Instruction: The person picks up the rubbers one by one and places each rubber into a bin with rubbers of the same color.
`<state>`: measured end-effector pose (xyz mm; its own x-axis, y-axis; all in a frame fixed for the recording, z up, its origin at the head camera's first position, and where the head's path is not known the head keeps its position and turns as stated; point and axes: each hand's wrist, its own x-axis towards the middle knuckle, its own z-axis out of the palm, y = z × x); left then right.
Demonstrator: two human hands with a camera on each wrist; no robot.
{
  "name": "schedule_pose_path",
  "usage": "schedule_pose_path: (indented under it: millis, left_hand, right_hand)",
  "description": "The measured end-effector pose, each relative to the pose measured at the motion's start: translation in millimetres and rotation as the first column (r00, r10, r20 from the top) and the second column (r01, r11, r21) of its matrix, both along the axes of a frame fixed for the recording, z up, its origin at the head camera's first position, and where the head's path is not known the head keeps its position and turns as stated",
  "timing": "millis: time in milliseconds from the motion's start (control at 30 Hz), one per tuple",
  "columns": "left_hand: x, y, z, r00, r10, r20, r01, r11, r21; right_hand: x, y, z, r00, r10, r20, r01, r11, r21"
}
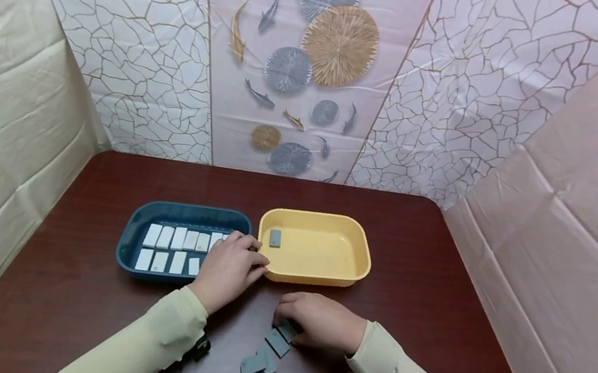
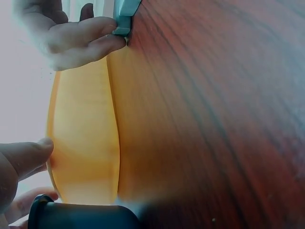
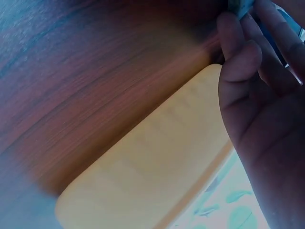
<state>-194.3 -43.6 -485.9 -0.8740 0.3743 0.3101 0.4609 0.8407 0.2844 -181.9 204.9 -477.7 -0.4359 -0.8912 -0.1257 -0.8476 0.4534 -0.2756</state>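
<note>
My right hand (image 1: 319, 320) is low over the table in front of the yellow tray (image 1: 309, 277). Its fingertips pinch a small grey tile (image 3: 239, 6), mostly covered by the hand in the head view. Just below that hand lies another grey tile (image 1: 277, 342), and nearer me two more overlap, the upper being a flat grey tile (image 1: 254, 365). My left hand (image 1: 228, 270) reaches across the blue tray's right end, its fingertips touching the yellow tray's left rim. In the left wrist view the left thumb (image 2: 31, 155) lies against that rim. One grey tile (image 1: 275, 238) sits inside the yellow tray.
The dark blue tray (image 1: 165, 278) stands left of the yellow one, with several white tiles (image 1: 177, 262) in two rows; my left hand hides some. A dark red-brown table (image 1: 420, 279) carries everything. Patterned cloth (image 1: 150, 49) hangs behind it, and plain cloth lines both sides.
</note>
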Motion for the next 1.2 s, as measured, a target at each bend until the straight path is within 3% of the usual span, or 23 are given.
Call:
schedule_pose_path:
  millis: [167,333,500,633,767,967,1100,1200]
  left_hand:
    - [0.8,-0.6,0.0,1.000,0.005,-0.003,-0.005,1.000,0.009]
    - [0.1,-1.3,-1.0,1.000,-0.003,-0.005,0.003,1.000,0.014]
    - [-1.2,-1.4,-2.2,1.000,-0.018,0.000,0.018,0.999,0.032]
    - [-0.9,-0.3,-3.0,1.000,-0.025,0.001,0.025,0.999,0.031]
    - [1.3,1.1,-2.3,1.000,-0.021,0.016,0.021,0.999,0.035]
    - [2.1,1.7,-3.1,1.000,-0.021,0.008,0.020,0.999,0.043]
    - [0.7,1.8,-2.6,1.000,-0.020,0.007,0.020,0.999,0.048]
    - [0.6,2.4,-0.8,1.000,-0.015,0.013,0.014,0.999,0.046]
  right_hand:
    - [-2.4,-0.8,9.1,1.000,0.013,-0.006,-0.013,1.000,-0.014]
    - [-12.7,0.5,39.3,0.999,-0.020,0.028,0.023,0.992,-0.123]
    - [-30.8,2.2,67.1,0.992,-0.120,0.045,0.127,0.964,-0.234]
    - [-48.5,1.1,77.7,0.968,-0.250,0.005,0.243,0.934,-0.260]
    - [-64.5,-3.5,77.5,0.923,-0.380,0.061,0.382,0.888,-0.257]
    - [-84.2,-18.6,63.9,0.829,-0.523,0.195,0.557,0.800,-0.223]
    - [-99.1,-29.1,47.4,0.749,-0.611,0.254,0.659,0.725,-0.198]
    - [-108.9,-35.9,31.9,0.706,-0.658,0.262,0.706,0.684,-0.184]
